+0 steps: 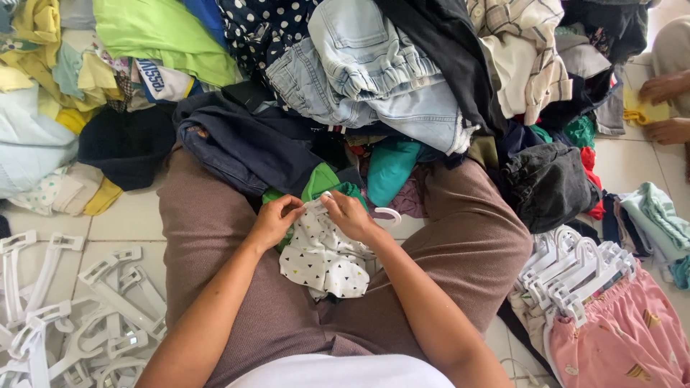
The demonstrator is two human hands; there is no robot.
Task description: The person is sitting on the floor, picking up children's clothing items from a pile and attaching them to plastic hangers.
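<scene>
A small white garment with dark triangle print (325,255) lies in my lap between my knees. My left hand (274,220) pinches its top edge on the left. My right hand (348,214) grips the top edge on the right, beside the hook of a white plastic hanger (387,214) that sticks out from under the cloth. A green garment (318,183) lies just behind the hands. I sit on the floor in brown trousers.
A big heap of clothes, with light blue jeans (374,72) and a navy piece (248,147), fills the far side. Loose white clip hangers (79,302) lie at left. Hung pink clothes (618,338) stack at right. Another person's hands (665,108) hold a yellow item at far right.
</scene>
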